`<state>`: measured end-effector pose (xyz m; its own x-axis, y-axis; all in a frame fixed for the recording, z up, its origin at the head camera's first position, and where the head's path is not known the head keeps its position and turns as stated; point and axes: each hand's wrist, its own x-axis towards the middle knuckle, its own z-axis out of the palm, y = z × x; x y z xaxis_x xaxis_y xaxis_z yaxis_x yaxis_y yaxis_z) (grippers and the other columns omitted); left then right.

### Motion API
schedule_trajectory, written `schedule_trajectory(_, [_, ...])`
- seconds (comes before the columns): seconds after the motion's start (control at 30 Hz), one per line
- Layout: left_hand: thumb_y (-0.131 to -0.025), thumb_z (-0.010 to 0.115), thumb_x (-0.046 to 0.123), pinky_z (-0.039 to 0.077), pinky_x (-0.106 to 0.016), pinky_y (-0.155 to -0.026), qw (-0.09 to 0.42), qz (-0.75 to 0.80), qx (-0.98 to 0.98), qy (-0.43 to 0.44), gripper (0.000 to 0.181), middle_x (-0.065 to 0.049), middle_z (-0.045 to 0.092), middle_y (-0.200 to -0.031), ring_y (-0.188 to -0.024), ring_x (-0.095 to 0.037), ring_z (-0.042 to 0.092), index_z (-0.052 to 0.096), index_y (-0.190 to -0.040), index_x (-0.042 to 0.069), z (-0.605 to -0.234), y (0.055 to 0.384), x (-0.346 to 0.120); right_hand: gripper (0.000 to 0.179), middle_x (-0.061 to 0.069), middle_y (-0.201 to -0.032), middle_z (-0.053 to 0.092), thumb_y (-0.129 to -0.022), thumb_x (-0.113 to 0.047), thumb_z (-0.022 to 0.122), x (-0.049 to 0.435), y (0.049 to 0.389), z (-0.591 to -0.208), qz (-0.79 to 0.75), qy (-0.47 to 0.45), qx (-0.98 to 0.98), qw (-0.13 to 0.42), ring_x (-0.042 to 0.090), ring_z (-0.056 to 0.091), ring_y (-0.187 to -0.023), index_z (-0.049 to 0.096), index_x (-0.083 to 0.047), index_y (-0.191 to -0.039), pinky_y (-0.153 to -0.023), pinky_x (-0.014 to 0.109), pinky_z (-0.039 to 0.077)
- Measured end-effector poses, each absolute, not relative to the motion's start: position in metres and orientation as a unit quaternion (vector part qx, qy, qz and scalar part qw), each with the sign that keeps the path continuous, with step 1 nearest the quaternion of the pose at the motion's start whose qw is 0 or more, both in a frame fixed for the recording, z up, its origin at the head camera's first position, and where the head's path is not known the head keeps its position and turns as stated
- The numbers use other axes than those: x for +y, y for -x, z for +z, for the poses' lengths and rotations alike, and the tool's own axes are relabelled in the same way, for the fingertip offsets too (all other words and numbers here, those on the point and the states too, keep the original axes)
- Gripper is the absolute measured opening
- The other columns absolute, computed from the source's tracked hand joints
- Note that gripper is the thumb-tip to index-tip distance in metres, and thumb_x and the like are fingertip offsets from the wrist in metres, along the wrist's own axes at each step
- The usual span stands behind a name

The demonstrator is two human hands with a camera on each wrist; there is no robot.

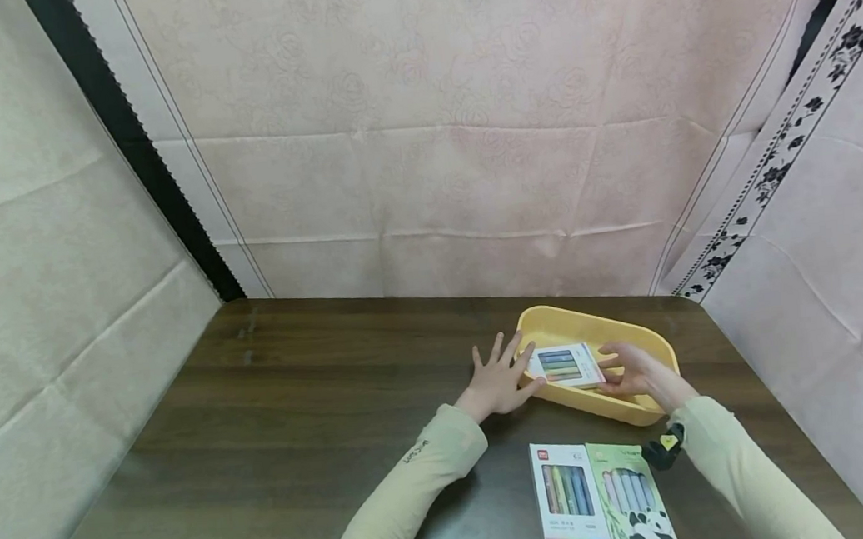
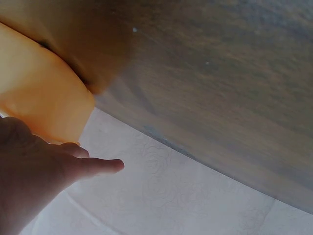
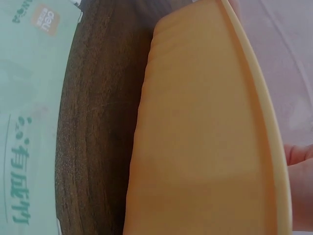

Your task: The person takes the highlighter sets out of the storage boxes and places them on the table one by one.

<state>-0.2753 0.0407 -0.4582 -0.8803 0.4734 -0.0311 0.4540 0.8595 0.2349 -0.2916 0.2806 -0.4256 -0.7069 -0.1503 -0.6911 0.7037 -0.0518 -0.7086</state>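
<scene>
A yellow plastic basket sits at the back right of the table. Inside it lies a small white box with a window showing coloured sticks, probably pens or crayons. My right hand reaches over the basket and holds the box's right end between thumb and fingers; in the right wrist view the basket's side wall hides most of that hand. With fingers spread, my left hand rests at the basket's left rim, fingertips beside the box's left end.
Nearer me, a larger white box of coloured sticks lies flat against a green panda-printed box. The brown wooden table extends left. Pale cloth hangs behind the table and at both sides.
</scene>
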Motion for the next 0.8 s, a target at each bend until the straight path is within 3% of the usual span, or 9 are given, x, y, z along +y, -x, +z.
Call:
schedule_trajectory(0.3, [-0.091,0.024,0.059,0.009,-0.063,-0.105,0.04,0.129,0.958,-0.252,0.065,0.003,-0.003,-0.154,-0.141,-0.028,-0.002,0.008,-0.146,0.028,-0.4554,0.2726,0.0379,0.037,0.014,-0.105,0.037,-0.094,-0.028,0.033,0.2839,0.2904,-0.4249,-0.683,-0.216,0.623,0.314,0.019,0.047,-0.088,0.034,0.003,-0.113,-0.08,0.025,0.047])
schedule_trajectory(0.8, [-0.09,0.022,0.062,0.011,-0.063,-0.104,0.041,0.104,0.964,-0.24,0.066,0.002,-0.003,-0.154,-0.141,-0.028,-0.001,0.007,-0.145,0.03,-0.457,0.2737,0.0415,0.029,0.009,-0.089,0.049,-0.094,-0.022,0.034,0.2879,0.2868,-0.424,-0.675,-0.172,0.64,0.325,0.014,0.053,-0.079,0.035,-0.002,-0.114,-0.075,0.023,0.048])
